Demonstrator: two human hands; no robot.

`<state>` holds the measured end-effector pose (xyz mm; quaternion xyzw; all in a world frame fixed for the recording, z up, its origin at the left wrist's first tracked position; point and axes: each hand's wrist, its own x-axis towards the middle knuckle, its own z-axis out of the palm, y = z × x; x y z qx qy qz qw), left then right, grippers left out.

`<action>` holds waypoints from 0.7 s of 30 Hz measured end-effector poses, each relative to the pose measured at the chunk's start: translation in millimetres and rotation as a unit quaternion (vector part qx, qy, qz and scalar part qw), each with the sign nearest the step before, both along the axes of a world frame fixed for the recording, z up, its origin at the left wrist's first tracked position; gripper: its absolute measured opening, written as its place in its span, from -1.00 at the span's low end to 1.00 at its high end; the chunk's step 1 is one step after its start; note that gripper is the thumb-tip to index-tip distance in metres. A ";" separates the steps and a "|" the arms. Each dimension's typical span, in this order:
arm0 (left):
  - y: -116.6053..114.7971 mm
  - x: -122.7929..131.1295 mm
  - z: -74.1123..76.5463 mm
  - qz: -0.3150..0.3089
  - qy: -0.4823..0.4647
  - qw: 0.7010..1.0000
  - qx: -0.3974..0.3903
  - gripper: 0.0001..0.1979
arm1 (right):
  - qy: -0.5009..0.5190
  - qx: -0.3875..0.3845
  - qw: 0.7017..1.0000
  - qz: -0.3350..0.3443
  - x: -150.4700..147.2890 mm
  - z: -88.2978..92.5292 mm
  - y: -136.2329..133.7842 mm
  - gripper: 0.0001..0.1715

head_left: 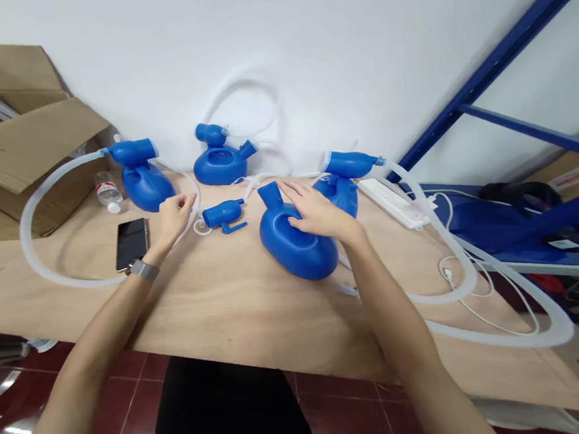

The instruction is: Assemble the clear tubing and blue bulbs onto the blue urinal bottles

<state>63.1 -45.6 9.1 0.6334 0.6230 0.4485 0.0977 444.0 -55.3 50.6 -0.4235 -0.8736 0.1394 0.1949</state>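
Note:
Under my right hand [313,209] lies a blue plastic urinal bottle [297,256], tilted on the table with its neck pointing away from me. My thumb is at the handle opening, and the fingers stretch along the neck side, gripping it. My left hand [174,217] is closed with its fingers curled together, beside a clear hose; anything inside it is hidden. Between the hands rests a blue funnel-shaped part [222,214] with a small lever and a white cord. Behind my left hand stands another blue bottle [146,187] with a blue funnel head [133,152] on top.
More blue bottles with hoses stand at the back [219,166] and right [345,196]. A phone [131,244], a small water bottle [108,191] and an open cardboard box [31,149] are left. A power strip [392,203] and looping clear hose [550,331] lie right, beside a blue shelf frame [526,134].

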 end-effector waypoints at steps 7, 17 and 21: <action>6.4 10.6 -51.2 -0.046 -0.067 0.996 -0.031 -0.49 | -0.060 0.031 0.996 -0.053 -132.6 -39.3 -13.1 0.00; 1.9 16.4 -60.6 -0.094 -0.141 0.985 -0.046 -0.50 | -0.068 -0.002 0.991 -0.112 -151.0 -58.0 13.2 -0.02; -6.3 25.4 -56.7 -0.094 -0.167 0.981 -0.036 -0.53 | -0.015 -0.035 0.996 -0.086 -139.6 -52.5 5.1 -0.19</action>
